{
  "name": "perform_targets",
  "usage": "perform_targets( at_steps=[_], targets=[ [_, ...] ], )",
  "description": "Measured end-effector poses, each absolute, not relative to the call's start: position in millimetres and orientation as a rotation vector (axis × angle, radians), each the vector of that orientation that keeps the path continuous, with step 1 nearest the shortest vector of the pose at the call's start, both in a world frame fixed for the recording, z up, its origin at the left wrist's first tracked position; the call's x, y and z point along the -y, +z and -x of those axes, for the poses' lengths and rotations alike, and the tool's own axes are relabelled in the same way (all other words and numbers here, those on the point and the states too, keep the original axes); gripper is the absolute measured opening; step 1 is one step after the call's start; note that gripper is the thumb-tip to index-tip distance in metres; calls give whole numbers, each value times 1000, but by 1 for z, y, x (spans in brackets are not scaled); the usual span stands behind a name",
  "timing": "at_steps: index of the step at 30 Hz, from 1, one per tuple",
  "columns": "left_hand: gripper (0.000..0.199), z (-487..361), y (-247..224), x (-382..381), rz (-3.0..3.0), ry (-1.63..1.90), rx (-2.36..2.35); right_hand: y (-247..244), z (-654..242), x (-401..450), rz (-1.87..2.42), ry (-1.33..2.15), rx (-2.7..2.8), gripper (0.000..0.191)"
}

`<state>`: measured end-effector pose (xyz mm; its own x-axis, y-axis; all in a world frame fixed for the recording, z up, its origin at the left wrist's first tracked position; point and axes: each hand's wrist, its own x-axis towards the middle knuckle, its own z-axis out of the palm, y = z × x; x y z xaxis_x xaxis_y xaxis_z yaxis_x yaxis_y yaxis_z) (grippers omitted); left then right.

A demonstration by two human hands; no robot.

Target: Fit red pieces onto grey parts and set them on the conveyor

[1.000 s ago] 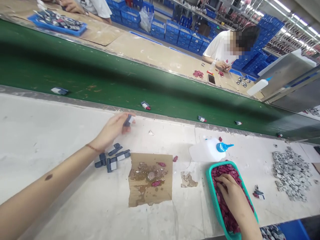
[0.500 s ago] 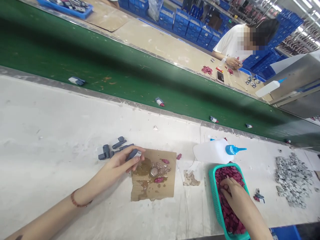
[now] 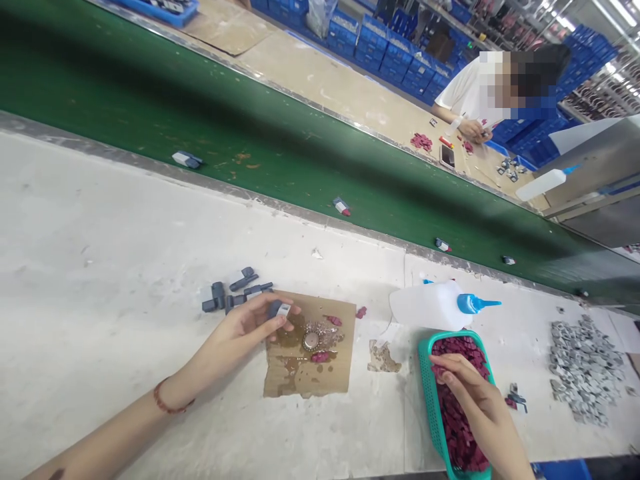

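My left hand [image 3: 253,327] is closed around a dark blue-grey and white plastic part [image 3: 281,309], held over the upper left corner of a piece of brown cardboard [image 3: 333,383]. On the cardboard lie a round metal cap [image 3: 311,341], a spread of wet clear liquid and two maroon pieces [image 3: 320,357]. My right hand [image 3: 475,393] pinches a small maroon piece [image 3: 438,373] above the left rim of a green basket [image 3: 427,393] filled with maroon pieces [image 3: 457,417]. Several dark blue-grey parts [image 3: 217,297] lie beside my left hand.
A white bottle with a blue nozzle [image 3: 425,305] lies behind the basket. Grey pieces [image 3: 583,367] are heaped at the right. Beyond the table runs a green conveyor belt [image 3: 280,160] carrying several assembled parts [image 3: 187,159]. Across it, a person [image 3: 465,93] works with both hands.
My right hand has risen from the pile in the basket with a maroon piece in its fingertips. Parts on the belt have moved right. My left hand still holds its part, now turned slightly.
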<state>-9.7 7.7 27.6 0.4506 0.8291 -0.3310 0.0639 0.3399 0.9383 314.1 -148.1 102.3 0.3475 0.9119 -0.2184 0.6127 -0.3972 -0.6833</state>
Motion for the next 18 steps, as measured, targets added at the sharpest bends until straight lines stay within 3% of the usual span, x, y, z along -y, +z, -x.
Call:
perform_targets(
  at_steps=[10,18],
  targets=[
    [49,8,19,-3,-971,593,-931,57,-240,94,1766,1112,1060,34],
    [43,7,10,-3,-963,669,-898,34,-192,65,1732,1138,1310,35]
  ],
)
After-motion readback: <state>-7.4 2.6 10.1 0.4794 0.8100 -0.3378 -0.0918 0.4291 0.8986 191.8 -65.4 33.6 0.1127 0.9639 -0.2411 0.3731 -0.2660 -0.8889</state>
